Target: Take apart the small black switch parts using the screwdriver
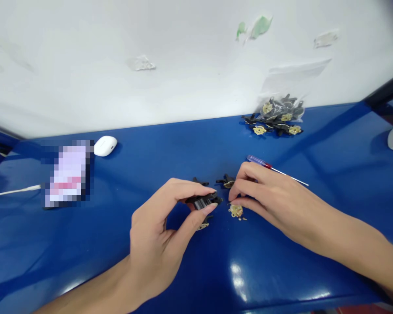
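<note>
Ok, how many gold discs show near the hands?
3 visible: one disc just below the right hand, a second disc on a black part behind that hand's fingers, and a third disc partly covered by the left hand. The hands may hide more.

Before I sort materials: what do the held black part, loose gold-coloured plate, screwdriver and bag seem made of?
Black part: probably moulded plastic, satin; soft highlights along it.
Loose gold-coloured plate: likely metal, perhaps brass; yellow sheen, alloy unclear.
Screwdriver: handle probably glossy plastic, translucent-looking purple and red; shaft likely polished steel, thin and silvery.
Bag: thin clear plastic film; contents show through.
</note>
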### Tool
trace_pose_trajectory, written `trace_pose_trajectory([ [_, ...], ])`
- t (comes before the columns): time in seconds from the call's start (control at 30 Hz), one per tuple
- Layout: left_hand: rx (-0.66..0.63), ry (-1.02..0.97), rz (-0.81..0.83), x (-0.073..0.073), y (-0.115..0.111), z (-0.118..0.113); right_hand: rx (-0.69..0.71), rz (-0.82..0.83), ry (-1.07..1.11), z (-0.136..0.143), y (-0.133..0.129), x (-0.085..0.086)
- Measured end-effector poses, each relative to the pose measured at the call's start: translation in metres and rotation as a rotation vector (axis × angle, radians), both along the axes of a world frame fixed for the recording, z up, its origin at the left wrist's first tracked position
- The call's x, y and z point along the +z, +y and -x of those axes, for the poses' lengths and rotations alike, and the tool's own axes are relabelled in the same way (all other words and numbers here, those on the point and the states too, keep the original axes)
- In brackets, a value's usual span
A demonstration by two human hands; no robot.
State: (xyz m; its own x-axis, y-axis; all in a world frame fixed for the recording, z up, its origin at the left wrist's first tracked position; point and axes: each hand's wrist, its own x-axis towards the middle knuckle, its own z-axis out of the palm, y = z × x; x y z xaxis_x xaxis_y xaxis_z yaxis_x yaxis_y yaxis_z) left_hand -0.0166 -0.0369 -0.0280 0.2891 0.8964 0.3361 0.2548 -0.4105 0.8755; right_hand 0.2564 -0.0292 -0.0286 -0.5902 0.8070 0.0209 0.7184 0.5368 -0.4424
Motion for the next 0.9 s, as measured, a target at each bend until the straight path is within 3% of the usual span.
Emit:
trace_pose_trajectory([
  [0.67, -0.001, 0.023, -0.010, -0.002, 0.000, 0.003, 0.008, 0.109, 0.067, -0.016, 0.000, 0.009],
  [0.9, 0.001, 0.020, -0.002, -0.003, -0.001, 0.002, -0.042, 0.152, 0.102, -0.010, 0.000, 0.020],
])
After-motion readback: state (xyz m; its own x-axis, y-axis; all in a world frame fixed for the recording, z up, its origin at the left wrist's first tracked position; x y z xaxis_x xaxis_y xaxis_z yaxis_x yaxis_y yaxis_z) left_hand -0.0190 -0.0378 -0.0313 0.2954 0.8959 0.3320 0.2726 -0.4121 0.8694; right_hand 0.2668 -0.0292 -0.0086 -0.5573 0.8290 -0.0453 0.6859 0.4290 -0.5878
